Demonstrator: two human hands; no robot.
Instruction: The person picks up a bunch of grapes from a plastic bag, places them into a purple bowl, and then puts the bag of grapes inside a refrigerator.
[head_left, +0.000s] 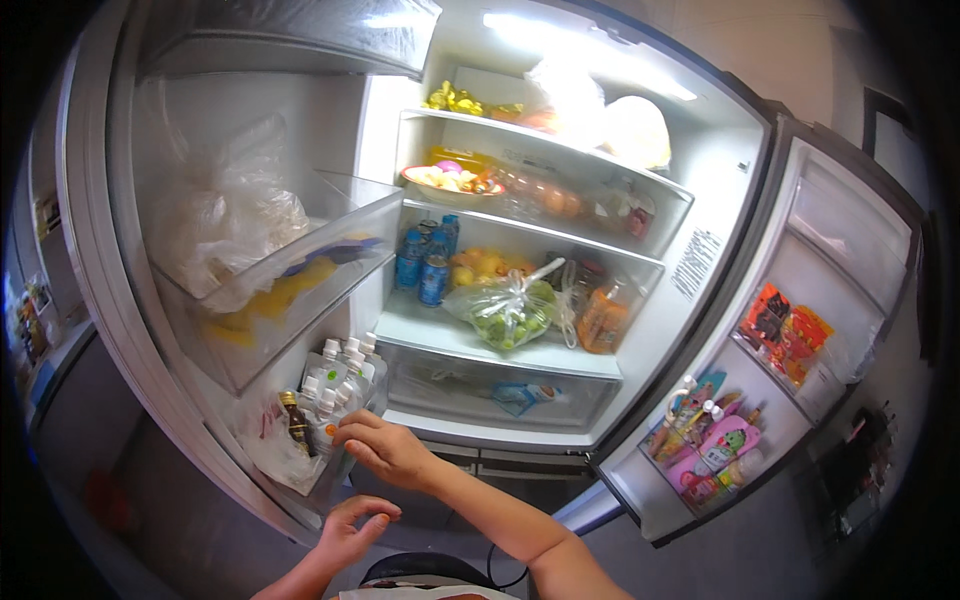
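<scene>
In the head view, my right hand (386, 451) is at the edge of the left door's lower bin (330, 476), fingers bent beside several white-capped spout pouches (337, 375). Whether it touches a pouch or the bin wall, I cannot tell. A small dark bottle with a gold cap (297, 424) leans among crumpled clear plastic bags (281, 457) in that bin. Lower down, in front of the bin, my left hand (354, 529) is held with thumb and fingers curved apart and nothing between them.
The refrigerator stands open on both sides. Its shelves hold a bowl of food (450, 184), blue cans and bottles (433, 279), a bag of green produce (514, 319) and an orange pack (602, 319). Plastic bags (232, 225) fill the upper left bin; packets (784, 334) sit in the right door (847, 225).
</scene>
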